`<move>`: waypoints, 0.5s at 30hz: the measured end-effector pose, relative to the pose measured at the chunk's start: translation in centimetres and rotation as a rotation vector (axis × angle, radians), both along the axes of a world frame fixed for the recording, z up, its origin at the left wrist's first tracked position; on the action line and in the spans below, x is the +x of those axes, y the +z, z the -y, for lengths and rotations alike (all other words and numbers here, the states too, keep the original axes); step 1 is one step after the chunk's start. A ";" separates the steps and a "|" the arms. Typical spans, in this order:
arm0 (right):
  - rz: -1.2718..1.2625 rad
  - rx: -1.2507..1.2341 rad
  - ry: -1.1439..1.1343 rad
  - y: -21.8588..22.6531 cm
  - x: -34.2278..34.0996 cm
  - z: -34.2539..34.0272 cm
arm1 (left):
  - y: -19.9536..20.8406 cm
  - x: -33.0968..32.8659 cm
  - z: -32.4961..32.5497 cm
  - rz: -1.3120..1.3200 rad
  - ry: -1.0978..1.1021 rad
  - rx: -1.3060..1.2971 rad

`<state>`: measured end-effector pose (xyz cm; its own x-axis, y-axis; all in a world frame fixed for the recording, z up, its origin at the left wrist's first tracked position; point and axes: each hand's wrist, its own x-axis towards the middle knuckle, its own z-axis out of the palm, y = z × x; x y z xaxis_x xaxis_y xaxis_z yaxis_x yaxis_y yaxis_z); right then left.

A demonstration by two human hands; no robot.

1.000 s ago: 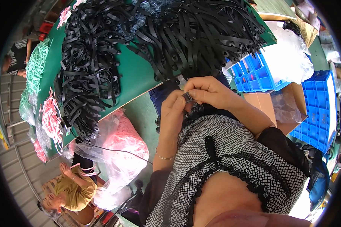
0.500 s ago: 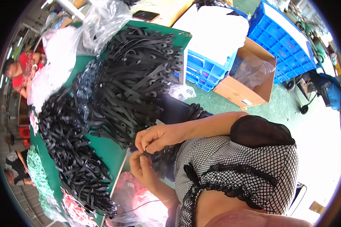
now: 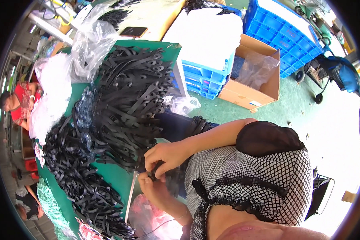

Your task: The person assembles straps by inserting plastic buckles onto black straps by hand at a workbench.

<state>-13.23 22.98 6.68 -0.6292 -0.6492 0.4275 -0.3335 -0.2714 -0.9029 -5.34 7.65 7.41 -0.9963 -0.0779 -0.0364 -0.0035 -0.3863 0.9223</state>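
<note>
My right hand (image 3: pixel 166 157) reaches in from the upper arm, its thumb and fingers closed on a small dark piece that looks like a black strap (image 3: pixel 157 165). Just below it, my left hand (image 3: pixel 155 189) is closed, its fingertips pinched at the same piece. The two hands meet beside the table edge. Fingers hide most of the held piece. A large pile of flat black straps with holed ends (image 3: pixel 126 96) lies close by on the green table (image 3: pixel 112 174). More black straps (image 3: pixel 196 125) lie bunched over dark blue fabric beside my right forearm.
A tangled heap of black straps (image 3: pixel 88 184) runs along the table. Clear plastic bags (image 3: pixel 90 52), mint-green pieces (image 3: pixel 50 204) and a phone (image 3: pixel 133 31) lie around it. Blue crates (image 3: pixel 282 38) and an open cardboard box (image 3: pixel 248 96) stand on the floor. A person in red (image 3: pixel 22 102) sits across.
The whole view has shifted a little, so the table things sit lower and further left. My hands stay together; more of the black strap shows between my right thumb and fingers.
</note>
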 end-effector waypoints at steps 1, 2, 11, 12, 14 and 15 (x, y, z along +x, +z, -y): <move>0.068 -0.015 0.028 0.2 0.3 0.2 | -0.4 -0.2 -0.1 -0.005 -0.053 0.120; 0.035 -0.021 0.008 0.6 0.4 0.1 | -0.3 0.0 0.1 -0.010 -0.081 0.235; -0.075 0.091 -0.067 1.1 -0.7 -0.2 | 0.1 -0.7 -0.3 0.037 -0.116 0.184; -0.080 0.105 -0.047 1.2 -0.7 -0.1 | -0.1 -0.5 0.0 0.042 -0.103 0.184; -0.082 0.128 -0.047 1.4 -0.8 -0.1 | -0.9 -0.6 0.5 0.040 -0.166 0.276; -0.132 0.167 -0.018 1.5 -1.0 -0.3 | -1.2 -0.6 0.7 0.043 -0.188 0.283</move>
